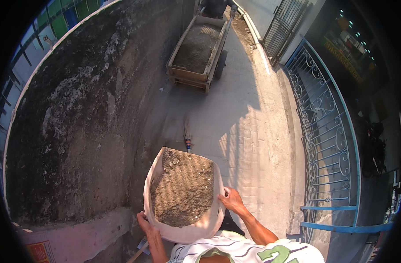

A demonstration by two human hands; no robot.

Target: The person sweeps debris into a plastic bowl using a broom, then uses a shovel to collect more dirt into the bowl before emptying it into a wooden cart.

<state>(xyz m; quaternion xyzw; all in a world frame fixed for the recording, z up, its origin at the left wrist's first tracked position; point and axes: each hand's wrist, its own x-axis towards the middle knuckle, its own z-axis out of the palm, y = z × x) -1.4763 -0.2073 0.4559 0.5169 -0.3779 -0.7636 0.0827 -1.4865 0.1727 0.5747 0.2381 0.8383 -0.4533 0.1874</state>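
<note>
A whitish, shallow tub (pixel 196 233) is held in front of my body, tilted slightly. Grey-brown sandy rubble with small pale bits (pixel 183 188) fills most of it. My left hand (pixel 146 222) grips the tub's lower left side, its fingers partly hidden beneath. On the opposite side, my right hand (pixel 231 199) is closed over the rim, thumb on top. Just beyond the tub a stick broom (pixel 188 141) with a coloured band lies on the pavement, part of it hidden behind the tub.
Up the alley stands a wooden cart (pixel 189 75) loaded with sandy soil, a person (pixel 216 8) at its far end. A stained wall (pixel 78 122) borders the left; a blue metal railing (pixel 323 131) borders the right. A wooden handle (pixel 138 253) shows beside my left forearm.
</note>
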